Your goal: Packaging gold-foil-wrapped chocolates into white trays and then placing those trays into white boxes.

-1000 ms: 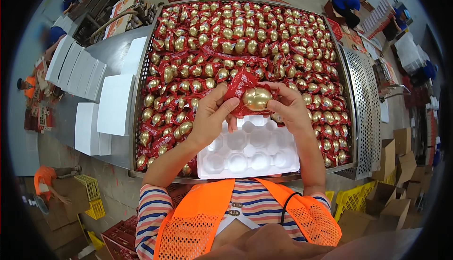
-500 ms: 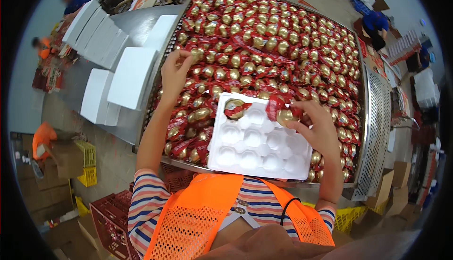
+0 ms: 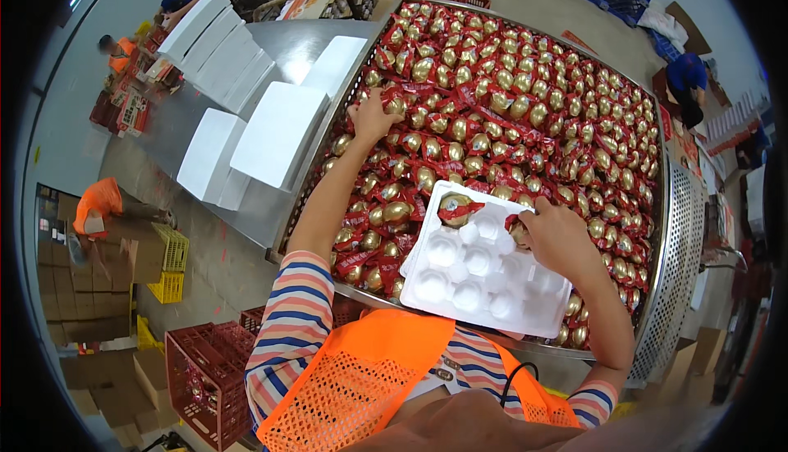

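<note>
A white foam tray (image 3: 466,303) with several round hollows lies tilted on the near part of the heap, close to my body. One gold-and-red wrapped egg (image 3: 456,209) sits in its far left hollow. At the tray's far right corner, my right hand (image 3: 565,240) has its fingers closed on another wrapped egg (image 3: 519,232), partly hidden by the fingers, at a hollow. My left hand (image 3: 373,118) reaches to the left side of the heap, thumb and fingers around a wrapped egg (image 3: 395,105) that still lies among the others.
A wide metal-rimmed table (image 3: 525,30) carries the heap of wrapped eggs. White foam boxes (image 3: 279,136) stand on a metal surface to the left. Red crates (image 3: 205,386) sit at lower left, with yellow crates (image 3: 168,259) beyond. Other people work farther off, one in an orange vest (image 3: 98,206).
The whole view has shifted. My right hand has lowered its wrapped egg from above the tray into the far right hollow. My left hand has opened from a pinch and come around an egg.
</note>
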`<state>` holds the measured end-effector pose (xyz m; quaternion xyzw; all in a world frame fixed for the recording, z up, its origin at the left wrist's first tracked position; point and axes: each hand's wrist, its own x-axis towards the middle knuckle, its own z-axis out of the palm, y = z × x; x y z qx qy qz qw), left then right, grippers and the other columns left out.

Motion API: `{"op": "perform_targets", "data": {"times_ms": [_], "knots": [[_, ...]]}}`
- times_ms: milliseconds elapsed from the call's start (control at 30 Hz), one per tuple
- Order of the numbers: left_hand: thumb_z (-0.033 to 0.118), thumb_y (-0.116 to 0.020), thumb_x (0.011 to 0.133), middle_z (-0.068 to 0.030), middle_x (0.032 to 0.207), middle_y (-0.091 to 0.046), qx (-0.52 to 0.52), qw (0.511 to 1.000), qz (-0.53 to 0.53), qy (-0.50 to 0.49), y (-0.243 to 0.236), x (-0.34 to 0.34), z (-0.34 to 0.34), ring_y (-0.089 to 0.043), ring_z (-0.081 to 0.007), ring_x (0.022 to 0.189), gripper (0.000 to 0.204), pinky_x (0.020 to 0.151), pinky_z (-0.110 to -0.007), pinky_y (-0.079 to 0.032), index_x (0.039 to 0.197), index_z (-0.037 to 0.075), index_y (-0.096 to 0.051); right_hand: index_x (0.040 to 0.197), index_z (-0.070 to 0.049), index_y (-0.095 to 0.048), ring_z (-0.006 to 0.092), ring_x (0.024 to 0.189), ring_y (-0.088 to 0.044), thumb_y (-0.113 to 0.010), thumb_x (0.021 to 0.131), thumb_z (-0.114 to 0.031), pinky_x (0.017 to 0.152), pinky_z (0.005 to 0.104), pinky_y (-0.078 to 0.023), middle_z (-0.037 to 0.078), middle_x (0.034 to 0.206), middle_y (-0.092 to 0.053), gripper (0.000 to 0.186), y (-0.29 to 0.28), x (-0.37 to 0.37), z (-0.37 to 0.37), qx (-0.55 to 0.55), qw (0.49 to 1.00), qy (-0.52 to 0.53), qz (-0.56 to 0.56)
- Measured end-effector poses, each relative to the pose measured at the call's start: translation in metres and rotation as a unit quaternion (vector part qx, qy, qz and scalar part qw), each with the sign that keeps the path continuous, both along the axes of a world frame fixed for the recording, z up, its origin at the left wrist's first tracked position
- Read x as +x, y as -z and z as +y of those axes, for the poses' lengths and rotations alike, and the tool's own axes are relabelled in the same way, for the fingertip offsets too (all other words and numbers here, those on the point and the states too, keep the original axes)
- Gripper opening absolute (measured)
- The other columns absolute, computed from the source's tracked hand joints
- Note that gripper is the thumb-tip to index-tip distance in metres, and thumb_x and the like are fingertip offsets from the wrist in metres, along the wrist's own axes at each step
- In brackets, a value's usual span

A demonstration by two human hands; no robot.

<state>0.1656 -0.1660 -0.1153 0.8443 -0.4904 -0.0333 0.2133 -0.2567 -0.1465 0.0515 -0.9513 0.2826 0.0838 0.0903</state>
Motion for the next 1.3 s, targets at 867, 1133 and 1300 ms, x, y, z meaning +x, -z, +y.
{"op": "perform_targets", "data": {"times_ms": [867,1133,1300], "knots": [[0.006,-0.089,0.074,-0.0107,0.13,-0.063,-0.109,0.752,0.539,0.363,-0.165,-0.169,0.124,-0.061,-0.0183,0.12,0.065,0.104,-0.033,-0.05,0.132,-0.003,-0.06,0.117,-0.004,-0.072,0.0157,0.097,-0.064,-0.079,0.084,-0.012,0.081,0.0287,-0.053,0.006,0.103,-0.067,0.034,-0.033,0.024,0.008,0.308,0.805,0.062,-0.503],[0.007,-0.083,0.083,-0.009,0.123,-0.062,-0.075,0.719,0.617,0.31,-0.179,-0.181,0.136,-0.065,-0.0183,0.109,0.055,0.09,-0.032,-0.058,0.132,-0.004,-0.059,0.095,0.001,-0.071,0.0085,0.079,-0.055,-0.074,0.09,-0.009,0.071,0.0246,-0.043,0.001,0.086,-0.06,0.011,-0.02,0.025,0.028,0.345,0.708,0.164,-0.594],[0.007,-0.081,0.085,-0.0091,0.124,-0.061,-0.081,0.713,0.624,0.309,-0.175,-0.184,0.135,-0.066,-0.018,0.107,0.053,0.086,-0.032,-0.06,0.132,-0.005,-0.058,0.095,0.002,-0.069,0.0062,0.079,-0.052,-0.07,0.096,-0.01,0.069,0.023,-0.041,0.001,0.088,-0.058,0.012,-0.021,0.024,0.029,0.388,0.672,0.174,-0.606]]}}
